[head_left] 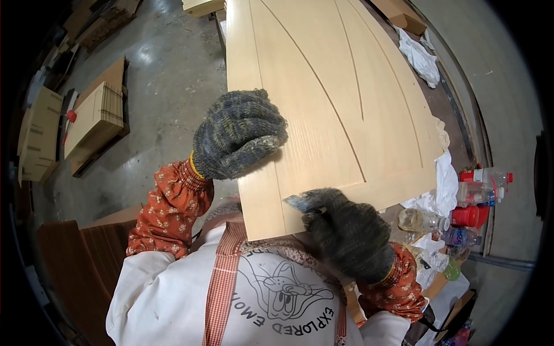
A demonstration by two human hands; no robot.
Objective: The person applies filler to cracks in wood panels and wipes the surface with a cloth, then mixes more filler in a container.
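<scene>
A large pale wood panel [311,155] with long curved and straight grooves lies in front of me. My left hand [239,135], in a dark grey knit glove, rests over its left edge with the fingers curled closed. Whatever is inside that fist, if anything, is hidden. At the near edge of the panel, my right hand [349,236], in a matching glove, pinches a small flat grey blade [298,202]. The blade's tip lies against the panel near a straight groove. Its handle, if it has one, is covered by the glove.
Plastic bottles [479,193] and a red container [468,217] crowd the right side beside white crumpled cloth [445,184]. Another white cloth [418,56] lies at the far right. Stacked panels [98,127] sit on the concrete floor to the left. A brown box-like piece [75,265] stands near left.
</scene>
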